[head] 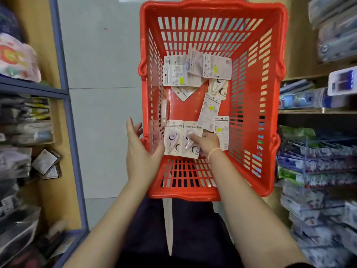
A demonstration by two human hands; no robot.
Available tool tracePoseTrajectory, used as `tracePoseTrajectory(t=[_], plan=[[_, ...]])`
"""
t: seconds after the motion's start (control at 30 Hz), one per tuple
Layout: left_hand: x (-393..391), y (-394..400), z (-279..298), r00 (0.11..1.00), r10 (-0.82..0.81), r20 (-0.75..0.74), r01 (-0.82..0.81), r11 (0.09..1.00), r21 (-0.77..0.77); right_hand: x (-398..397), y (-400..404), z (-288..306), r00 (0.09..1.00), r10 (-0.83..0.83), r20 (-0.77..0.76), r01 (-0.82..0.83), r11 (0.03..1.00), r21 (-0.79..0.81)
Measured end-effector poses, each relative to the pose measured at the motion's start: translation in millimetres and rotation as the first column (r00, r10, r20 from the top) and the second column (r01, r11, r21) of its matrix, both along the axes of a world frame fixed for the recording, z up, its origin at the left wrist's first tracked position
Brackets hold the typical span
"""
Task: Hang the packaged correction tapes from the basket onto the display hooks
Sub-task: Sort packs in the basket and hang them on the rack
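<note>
both forearms are reaching fwd from the bottom. the right hand (209, 145) is inside the red basket (270, 117), fingers curling on a face-up tape pack (190, 142). the left hand (139, 149) is w/ straight open fingers at the basket's left wall, touching another pack (172, 137). more packs (195, 68) are lying at the far end.

We note a red slotted basket (251, 117); beneath our right hand (209, 144), white packaged correction tapes (190, 141) show lilac casings, black markings; farther cards (181, 75) carry yellow stickers.
</note>
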State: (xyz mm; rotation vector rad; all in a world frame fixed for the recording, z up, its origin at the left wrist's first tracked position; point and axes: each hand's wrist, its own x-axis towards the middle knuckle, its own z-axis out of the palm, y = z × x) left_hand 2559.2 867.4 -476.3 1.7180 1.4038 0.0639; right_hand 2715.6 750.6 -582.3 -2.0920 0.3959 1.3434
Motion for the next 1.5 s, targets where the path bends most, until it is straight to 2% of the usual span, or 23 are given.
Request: tracePoseTrajectory(t=[0.2,0.4,0.53,0.63,0.73,0.8,1.0,1.1,1.2,1.3,1.4,1.5], plan=[[-5.5,-4.7,-1.8,0.997,0.071,0.044,-0.066,0.992,-0.11,-6.9,0.3,15.9,0.989,0.146,-0.035,-0.135,0.965,0.224],[-11.2,-5.7,-4.8,0.995,0.076,0.062,-0.065,0.985,-0.161,-36.7,31.4,-21.2,0.99,0.136,0.032,-0.139,0.983,0.121],[-11.8,-6.5,-6.3,0.994,0.085,0.072,-0.071,0.982,-0.174,-39.6,33.1,-29.0,0.999,0.031,-0.02,-0.03,0.998,0.057],[-11.4,-7.2,-4.7,0.994,0.085,0.074,-0.071,0.982,-0.174,-36.5,30.1,-29.2,0.989,0.089,-0.119,-0.078,0.992,0.097],[-11.1,-6.7,-3.9,0.993,0.09,0.074,-0.076,0.982,-0.173,-38.9,34.0,-25.4,0.971,0.193,-0.14,-0.174,0.975,0.139],[-10.5,-5.9,-3.4,0.993,0.092,0.074,-0.078,0.981,-0.18,-38.0,34.8,-25.3,0.969,0.195,-0.15,-0.174,0.974,0.144],[-7.2,-2.9,-1.7,0.989,0.097,0.111,-0.074,0.979,-0.189,7.0,16.3,12.1,0.985,0.036,-0.169,0.002,0.976,0.22],[1.6,5.4,0.4,0.98,0.139,0.139,-0.112,0.976,-0.185,30.7,21.9,38.2,0.975,-0.084,-0.207,0.151,0.93,0.335],[14.6,18.2,0.3,0.975,0.153,0.163,-0.127,0.979,-0.158,31.6,53.6,41.2,0.959,-0.101,-0.263,0.21,0.878,0.43],[19.7,23.1,-0.4,0.977,0.131,0.167,-0.108,0.985,-0.137,23.2,83.6,20.1,0.972,-0.032,-0.232,0.134,0.888,0.439],[19.4,22.1,0.3,0.979,0.131,0.153,-0.11,0.984,-0.142,18.3,96.2,-1.3,0.987,-0.015,-0.159,0.072,0.93,0.361],[18.9,22.8,-1.4,0.981,0.125,0.148,-0.107,0.986,-0.128,15.2,101.0,-15.9,0.999,0.04,0.021,-0.044,0.966,0.256]])
